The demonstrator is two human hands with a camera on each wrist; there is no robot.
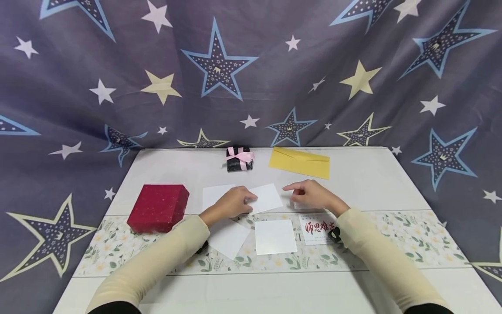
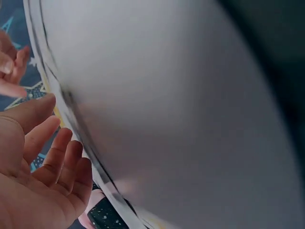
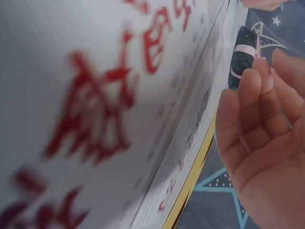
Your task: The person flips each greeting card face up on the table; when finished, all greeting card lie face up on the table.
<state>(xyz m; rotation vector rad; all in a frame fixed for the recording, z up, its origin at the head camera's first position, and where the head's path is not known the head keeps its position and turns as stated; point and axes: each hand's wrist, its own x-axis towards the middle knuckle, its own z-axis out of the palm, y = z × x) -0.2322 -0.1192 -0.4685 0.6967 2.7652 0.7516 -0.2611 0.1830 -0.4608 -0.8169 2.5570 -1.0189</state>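
My left hand (image 1: pixel 233 203) is low over the table, its loosely bent fingertips at the left edge of a tilted white card (image 1: pixel 269 198). Thumb and fingers stand apart in the left wrist view. Another white card (image 1: pixel 213 195) lies partly behind this hand, and a third, slanted card (image 1: pixel 228 240) is below the wrist. My right hand (image 1: pixel 311 194) has its index finger stretched leftward and the other fingers loosely bent, with nothing held. Partly hidden beneath it is a card (image 1: pixel 300 206). A card with red characters (image 1: pixel 313 231) lies by the right wrist.
A square white card (image 1: pixel 276 237) lies at the table's middle. To the left stands a red box (image 1: pixel 157 207). Along the back are a small black box with a pink ribbon (image 1: pixel 239 159) and a yellow envelope (image 1: pixel 300 163). A star-patterned cloth (image 1: pixel 251 100) hangs behind the table.
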